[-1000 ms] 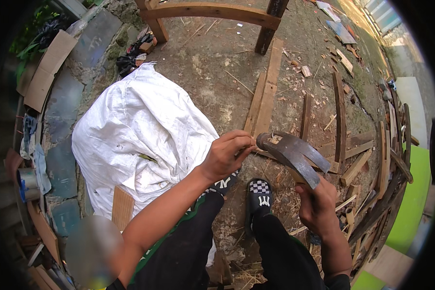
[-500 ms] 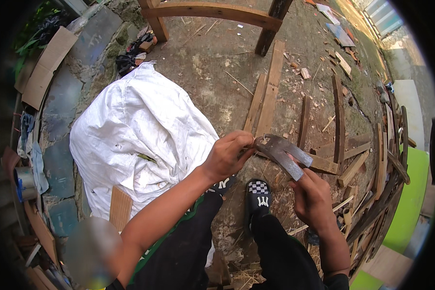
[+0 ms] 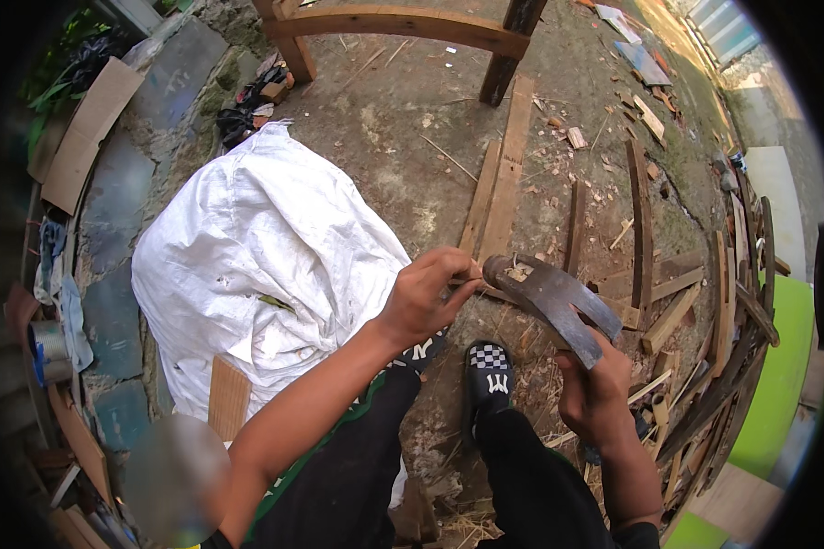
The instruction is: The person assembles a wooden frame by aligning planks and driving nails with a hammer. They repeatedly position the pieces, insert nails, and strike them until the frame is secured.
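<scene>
My right hand point(image 3: 600, 393) is closed around the handle of a claw hammer point(image 3: 554, 297), most of which is hidden under the head. The hammer's dark metal head lies across the view, its round striking face toward my left hand and its worn, split claw toward my right. My left hand point(image 3: 430, 297) has thumb and forefinger pinched together right beside the striking face. Whatever sits between those fingertips is too small to make out. Below the hands are my legs in dark trousers and a sandal point(image 3: 491, 371) with a checkered strap.
A large white sack point(image 3: 265, 247) bulges at the left, a wood block point(image 3: 230, 398) against its lower edge. Wooden planks point(image 3: 511, 174) lie ahead on the dirt floor. A wooden frame point(image 3: 403, 23) stands at the far side. Scrap timber point(image 3: 673, 320) piles up on the right.
The hammer has turned in my right hand, its claw swinging right and down, so more of the head's top shows. My left hand stays almost where it was.
</scene>
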Demonstrator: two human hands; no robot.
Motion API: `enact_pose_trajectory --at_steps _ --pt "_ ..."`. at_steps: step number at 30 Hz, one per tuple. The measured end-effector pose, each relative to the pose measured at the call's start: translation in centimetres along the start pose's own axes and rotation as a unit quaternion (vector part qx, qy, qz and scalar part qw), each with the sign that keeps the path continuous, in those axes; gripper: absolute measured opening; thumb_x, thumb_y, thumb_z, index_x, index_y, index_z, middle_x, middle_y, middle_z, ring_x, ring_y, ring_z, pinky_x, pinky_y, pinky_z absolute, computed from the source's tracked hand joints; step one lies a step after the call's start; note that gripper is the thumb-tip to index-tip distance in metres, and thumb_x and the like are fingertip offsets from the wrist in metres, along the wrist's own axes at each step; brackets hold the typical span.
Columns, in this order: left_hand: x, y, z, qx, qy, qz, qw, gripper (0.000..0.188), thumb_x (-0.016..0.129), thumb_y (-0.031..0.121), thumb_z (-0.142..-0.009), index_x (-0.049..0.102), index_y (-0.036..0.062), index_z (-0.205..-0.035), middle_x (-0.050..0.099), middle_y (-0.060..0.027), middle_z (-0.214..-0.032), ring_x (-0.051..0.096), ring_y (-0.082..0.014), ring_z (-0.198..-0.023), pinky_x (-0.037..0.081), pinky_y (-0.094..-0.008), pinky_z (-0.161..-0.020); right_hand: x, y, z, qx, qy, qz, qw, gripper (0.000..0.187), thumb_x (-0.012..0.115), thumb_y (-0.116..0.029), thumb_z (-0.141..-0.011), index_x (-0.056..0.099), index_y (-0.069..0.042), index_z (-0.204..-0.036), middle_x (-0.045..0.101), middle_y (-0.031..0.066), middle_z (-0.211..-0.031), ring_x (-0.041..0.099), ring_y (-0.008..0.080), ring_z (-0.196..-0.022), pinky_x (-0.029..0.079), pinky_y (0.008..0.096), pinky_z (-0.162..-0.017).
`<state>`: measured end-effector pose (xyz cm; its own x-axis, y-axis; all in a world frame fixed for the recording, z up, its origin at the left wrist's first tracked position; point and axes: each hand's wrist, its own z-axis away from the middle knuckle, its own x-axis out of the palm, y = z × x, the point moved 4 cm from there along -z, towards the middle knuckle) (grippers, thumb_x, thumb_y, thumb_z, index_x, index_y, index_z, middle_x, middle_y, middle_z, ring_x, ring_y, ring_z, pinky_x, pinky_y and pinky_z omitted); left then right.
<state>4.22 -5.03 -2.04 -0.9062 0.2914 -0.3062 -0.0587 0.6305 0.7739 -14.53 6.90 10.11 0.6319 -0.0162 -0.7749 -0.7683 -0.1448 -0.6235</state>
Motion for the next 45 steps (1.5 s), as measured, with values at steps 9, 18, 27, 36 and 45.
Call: enact_pose_trajectory --at_steps 9,18,27,36,45 --pt "-0.4 1.0 -0.5 -0.017 0.006 -0.034 0.999 0.036 0.084 -0.002 -0.080 0.069 0.0028 -0.112 0.072 -0.0137 -0.103 0.073 -0.0288 -0.094 0.061 -0.0358 -0.078 0.3 0.6 0.7 -0.043 0.046 0.042 0.997 0.066 0.064 0.007 -0.074 0.067 -0.013 -0.136 0.070 0.0185 -0.104 0.070 0.0393 -0.077 0.058 0.0449 -0.067" --pt "-0.2 0.5 -0.4 -0.028 0.019 -0.035 0.999 0.035 0.084 -0.002 -0.080 0.070 0.0026 -0.111 0.073 -0.0136 -0.106 0.074 -0.0281 -0.093 0.062 -0.0353 -0.078 0.5 1.0 1.0 -0.054 0.041 0.053 0.996 0.068 0.066 0.005 -0.065 0.069 -0.013 -0.131 0.068 0.0175 -0.098 0.069 0.0370 -0.075 0.057 0.0442 -0.065" --pt "-0.1 0.1 -0.6 0.018 -0.014 -0.028 0.999 0.026 0.083 0.000 -0.081 0.074 0.0030 -0.106 0.073 -0.0099 -0.101 0.071 -0.0286 -0.095 0.059 -0.0377 -0.083 2.7 2.7 2.2 0.053 0.093 -0.045 0.993 0.022 0.060 0.002 -0.096 0.066 0.004 -0.117 0.063 0.0154 -0.078 0.061 0.0305 -0.062 0.047 0.0386 -0.059" --pt "0.3 1.1 -1.4 0.059 -0.021 -0.057 0.996 0.020 0.084 -0.001 -0.079 0.075 0.0030 -0.097 0.073 -0.0067 -0.088 0.071 -0.0268 -0.090 0.059 -0.0354 -0.074 4.3 6.4 6.6 0.096 0.129 -0.037 0.986 0.042 0.055 -0.003 -0.102 0.058 0.001 -0.143 0.058 0.0095 -0.069 0.054 0.0167 -0.056 0.044 0.0330 -0.054" --pt "0.7 0.8 -1.3 0.053 0.012 -0.053 0.997 0.016 0.082 -0.002 -0.080 0.076 0.0026 -0.094 0.072 -0.0076 -0.084 0.071 -0.0262 -0.083 0.057 -0.0349 -0.069 4.4 6.7 6.4 0.128 0.132 -0.060 0.981 0.048 0.051 -0.003 -0.103 0.051 0.000 -0.151 0.058 0.0077 -0.069 0.052 0.0133 -0.056 0.044 0.0309 -0.054"
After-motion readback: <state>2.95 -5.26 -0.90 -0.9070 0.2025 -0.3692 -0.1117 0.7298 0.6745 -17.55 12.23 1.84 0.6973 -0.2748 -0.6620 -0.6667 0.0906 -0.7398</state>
